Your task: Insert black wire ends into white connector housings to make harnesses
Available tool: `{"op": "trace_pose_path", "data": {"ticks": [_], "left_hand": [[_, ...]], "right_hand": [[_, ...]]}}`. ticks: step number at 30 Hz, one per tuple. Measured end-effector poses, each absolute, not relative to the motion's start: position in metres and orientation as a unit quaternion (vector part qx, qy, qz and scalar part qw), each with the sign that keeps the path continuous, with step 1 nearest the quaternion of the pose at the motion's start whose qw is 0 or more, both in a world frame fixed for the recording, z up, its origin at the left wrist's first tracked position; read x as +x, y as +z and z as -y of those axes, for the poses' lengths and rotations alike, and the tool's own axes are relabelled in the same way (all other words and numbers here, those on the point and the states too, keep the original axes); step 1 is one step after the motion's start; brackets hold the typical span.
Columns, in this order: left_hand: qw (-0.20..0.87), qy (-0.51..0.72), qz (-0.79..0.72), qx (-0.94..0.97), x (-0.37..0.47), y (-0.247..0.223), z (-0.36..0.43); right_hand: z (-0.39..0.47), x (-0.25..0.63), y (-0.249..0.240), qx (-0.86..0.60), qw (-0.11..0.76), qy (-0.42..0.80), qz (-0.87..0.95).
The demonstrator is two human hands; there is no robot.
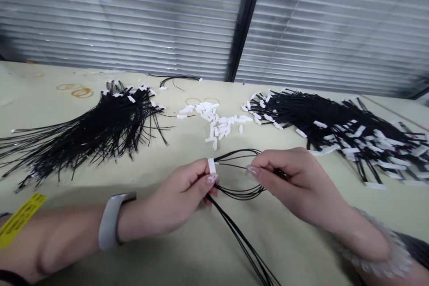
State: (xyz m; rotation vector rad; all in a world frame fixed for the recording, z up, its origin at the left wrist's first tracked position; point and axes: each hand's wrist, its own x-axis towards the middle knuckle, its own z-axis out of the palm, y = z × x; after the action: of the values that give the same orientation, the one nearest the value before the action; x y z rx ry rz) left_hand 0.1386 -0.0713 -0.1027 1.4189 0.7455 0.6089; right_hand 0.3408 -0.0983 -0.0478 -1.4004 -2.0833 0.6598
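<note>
Near the middle, my left hand (pixel 182 192) pinches a white connector (pixel 212 166) between thumb and fingers. Thin black wires (pixel 239 194) come out of the connector and curve in a loop to the right, while more wires run down from below my left fingers to the bottom edge. My right hand (pixel 295 183) is closed on the right part of the loop. Its thumb and index finger pinch a single black wire (pixel 234 165) that leads toward the connector. The tip of that wire cannot be made out clearly.
Loose white connectors (pixel 223 120) lie beyond my hands. A big bundle of black wires (pixel 103 125) is at the left, another wire pile (pixel 321 120) with white connectors at the right. Rubber bands (pixel 82 93) and window blinds (pixel 134 18) are at the back.
</note>
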Motion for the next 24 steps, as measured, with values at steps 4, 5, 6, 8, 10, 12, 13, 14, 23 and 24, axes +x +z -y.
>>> {"op": "trace_pose_path", "data": {"ticks": [4, 5, 6, 8, 10, 12, 13, 14, 23, 24], "left_hand": [[0.646, 0.266, -0.333, 0.634, 0.1388, -0.1033, 0.0709], [0.644, 0.266, -0.333, 0.635, 0.1390, -0.1032, 0.0709], [0.644, 0.265, -0.333, 0.636, 0.1392, -0.1030, 0.0710], [0.645, 0.264, -0.335, 0.634, 0.1394, -0.1027, 0.0711], [0.645, 0.262, -0.337, 0.634, 0.1393, -0.1028, 0.0713], [0.641, 0.261, -0.338, 0.638, 0.1387, -0.1034, 0.0713], [0.638, 0.260, -0.337, 0.642, 0.1384, -0.1037, 0.0712], [0.634, 0.258, -0.336, 0.646, 0.1381, -0.1040, 0.0711], [0.609, 0.248, -0.339, 0.673, 0.1374, -0.1042, 0.0717], [0.609, 0.248, -0.339, 0.672, 0.1373, -0.1045, 0.0720]], "right_hand": [[0.0975, 0.3399, -0.0477, -0.527, 0.261, 0.242, 0.772], [0.0973, 0.3397, -0.0477, -0.529, 0.259, 0.239, 0.772], [0.0972, 0.3396, -0.0479, -0.532, 0.258, 0.234, 0.772], [0.0971, 0.3396, -0.0483, -0.539, 0.261, 0.224, 0.769], [0.0971, 0.3397, -0.0489, -0.548, 0.269, 0.217, 0.762], [0.0970, 0.3397, -0.0498, -0.555, 0.274, 0.216, 0.755], [0.0970, 0.3396, -0.0502, -0.558, 0.275, 0.216, 0.752], [0.0970, 0.3394, -0.0506, -0.561, 0.276, 0.215, 0.750], [0.0976, 0.3366, -0.0519, -0.584, 0.279, 0.249, 0.721], [0.0974, 0.3363, -0.0522, -0.588, 0.279, 0.252, 0.716]]}}
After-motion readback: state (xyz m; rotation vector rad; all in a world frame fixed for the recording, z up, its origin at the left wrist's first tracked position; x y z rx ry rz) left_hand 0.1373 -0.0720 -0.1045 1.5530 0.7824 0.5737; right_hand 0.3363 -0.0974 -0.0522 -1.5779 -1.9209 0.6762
